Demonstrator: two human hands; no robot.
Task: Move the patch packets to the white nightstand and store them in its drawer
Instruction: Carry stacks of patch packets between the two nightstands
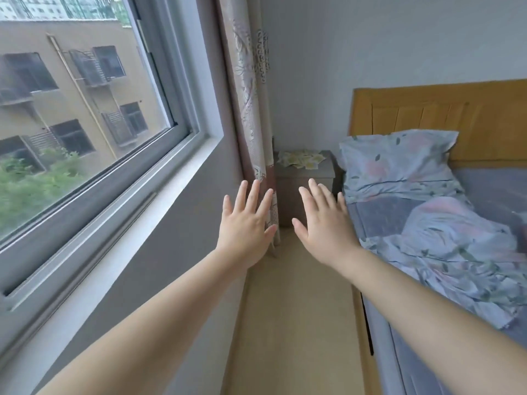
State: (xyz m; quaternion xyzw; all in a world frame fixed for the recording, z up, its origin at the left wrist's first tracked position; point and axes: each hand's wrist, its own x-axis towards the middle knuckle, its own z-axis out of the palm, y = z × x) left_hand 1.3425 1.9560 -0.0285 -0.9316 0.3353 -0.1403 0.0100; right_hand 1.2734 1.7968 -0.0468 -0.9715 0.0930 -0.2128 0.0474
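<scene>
Several pale yellow-and-white patch packets (301, 161) lie scattered on top of a small grey-looking nightstand (313, 173) in the far corner, between the curtain and the bed. My left hand (247, 223) and my right hand (325, 226) are stretched out in front of me, palms down, fingers straight and spread, holding nothing. Both hands hover well short of the nightstand, above the narrow floor strip. The nightstand's front is partly hidden behind my hands, so I cannot make out its drawer.
A window (85, 124) and grey wall run along the left. A patterned curtain (251, 109) hangs beside the nightstand. On the right stands a bed (445, 238) with a floral pillow, rumpled bedding and a wooden headboard (442, 109). A narrow beige floor aisle (296, 309) leads ahead.
</scene>
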